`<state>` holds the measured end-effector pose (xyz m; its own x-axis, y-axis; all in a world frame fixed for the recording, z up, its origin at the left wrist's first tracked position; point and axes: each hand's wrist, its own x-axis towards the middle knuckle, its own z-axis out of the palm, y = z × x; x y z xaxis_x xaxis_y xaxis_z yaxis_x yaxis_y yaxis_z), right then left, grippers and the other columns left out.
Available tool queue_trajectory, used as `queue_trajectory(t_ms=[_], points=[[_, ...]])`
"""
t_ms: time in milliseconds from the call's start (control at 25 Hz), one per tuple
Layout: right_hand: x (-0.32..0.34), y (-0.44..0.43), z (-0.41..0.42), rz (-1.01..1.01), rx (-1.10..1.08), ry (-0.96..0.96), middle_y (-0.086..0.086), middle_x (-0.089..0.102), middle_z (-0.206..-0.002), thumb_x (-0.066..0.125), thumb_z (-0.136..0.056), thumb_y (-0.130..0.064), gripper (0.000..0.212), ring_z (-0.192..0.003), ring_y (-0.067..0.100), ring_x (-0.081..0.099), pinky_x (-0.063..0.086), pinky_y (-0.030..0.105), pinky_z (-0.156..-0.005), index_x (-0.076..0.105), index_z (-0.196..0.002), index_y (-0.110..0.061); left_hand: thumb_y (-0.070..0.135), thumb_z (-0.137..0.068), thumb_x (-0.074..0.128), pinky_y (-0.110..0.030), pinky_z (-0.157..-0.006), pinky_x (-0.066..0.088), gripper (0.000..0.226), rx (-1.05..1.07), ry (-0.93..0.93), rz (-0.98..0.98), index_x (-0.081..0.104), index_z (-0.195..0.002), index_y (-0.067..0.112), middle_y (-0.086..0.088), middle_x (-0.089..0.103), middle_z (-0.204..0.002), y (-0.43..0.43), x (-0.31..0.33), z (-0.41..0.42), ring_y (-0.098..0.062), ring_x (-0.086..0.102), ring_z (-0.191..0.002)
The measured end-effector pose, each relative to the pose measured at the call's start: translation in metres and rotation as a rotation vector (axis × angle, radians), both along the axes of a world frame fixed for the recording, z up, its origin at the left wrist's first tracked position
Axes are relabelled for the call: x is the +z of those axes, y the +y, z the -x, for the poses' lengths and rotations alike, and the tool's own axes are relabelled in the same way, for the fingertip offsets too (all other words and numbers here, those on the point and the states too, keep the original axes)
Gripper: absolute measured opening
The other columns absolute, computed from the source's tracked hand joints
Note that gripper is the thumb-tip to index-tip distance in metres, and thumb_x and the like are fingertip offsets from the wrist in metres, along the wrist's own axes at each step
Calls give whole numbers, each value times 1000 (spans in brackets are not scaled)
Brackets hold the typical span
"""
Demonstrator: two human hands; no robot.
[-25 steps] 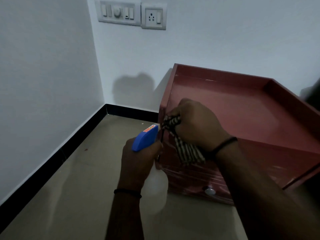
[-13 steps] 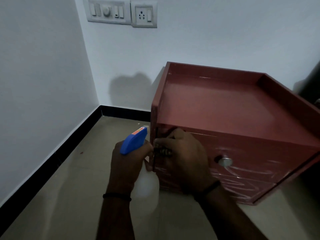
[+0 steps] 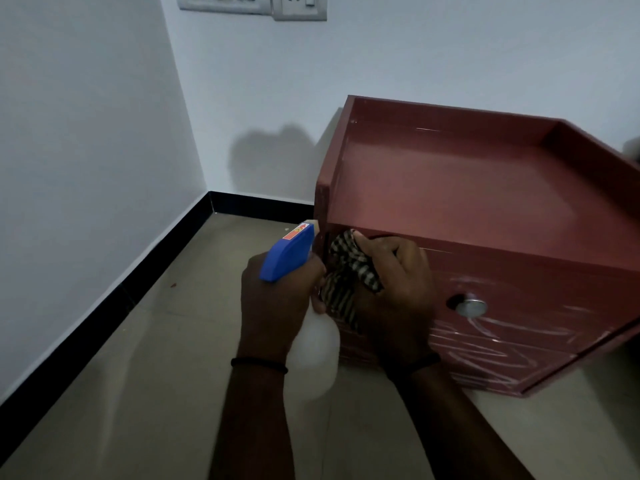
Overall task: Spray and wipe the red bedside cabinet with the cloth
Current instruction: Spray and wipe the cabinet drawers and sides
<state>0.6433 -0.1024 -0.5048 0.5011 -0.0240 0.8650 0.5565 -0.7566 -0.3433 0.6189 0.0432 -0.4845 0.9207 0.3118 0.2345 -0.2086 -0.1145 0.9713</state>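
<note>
The red bedside cabinet (image 3: 460, 188) stands on the floor against the back wall, with a raised rim round its top and a silver knob (image 3: 471, 307) on its front. My right hand (image 3: 398, 289) grips a bunched checked cloth (image 3: 346, 271) and holds it against the upper left corner of the cabinet's front. My left hand (image 3: 273, 306) grips a spray bottle (image 3: 311, 351) with a white body and a blue trigger head, just left of the cabinet's front corner. Wet streaks show on the front below the knob.
White walls meet in a corner at the left, with black skirting (image 3: 114, 289) along the beige floor (image 3: 138, 393). A switch and socket panel (image 3: 277, 5) sits high on the back wall.
My right hand has moved the cloth from lower on the front's left edge up to its top left corner. The spray bottle has stayed beside the cabinet.
</note>
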Motion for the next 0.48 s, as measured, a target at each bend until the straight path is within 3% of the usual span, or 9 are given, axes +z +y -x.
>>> queue_trajectory(t_ms=[80, 280, 480], points=[[-9, -2, 2, -19, -35, 10, 8, 65, -95, 54, -96, -28, 32, -83, 29, 59, 48, 46, -66, 73, -115, -11, 27, -73, 62, -62, -66, 56, 31, 49, 0, 13, 62, -76, -4, -21, 63, -65, -3, -1, -2, -41, 61, -53], [-12, 0, 2, -32, -19, 67, 7, 64, -96, 61, -86, -24, 33, -84, 28, 59, 49, 46, -67, 72, -115, -12, 23, -77, 62, -62, -63, 56, 25, 105, -25, 4, 62, -75, -3, -16, 63, -62, -9, -6, -2, -42, 61, -54], [-15, 2, 2, -33, -15, 84, 7, 63, -96, 65, -83, -22, 36, -85, 28, 58, 48, 46, -67, 72, -117, -13, 5, -86, 65, -34, -50, 50, 24, 126, -31, 82, 56, -64, -1, -5, 55, -52, -9, 8, -2, -16, 56, -45]])
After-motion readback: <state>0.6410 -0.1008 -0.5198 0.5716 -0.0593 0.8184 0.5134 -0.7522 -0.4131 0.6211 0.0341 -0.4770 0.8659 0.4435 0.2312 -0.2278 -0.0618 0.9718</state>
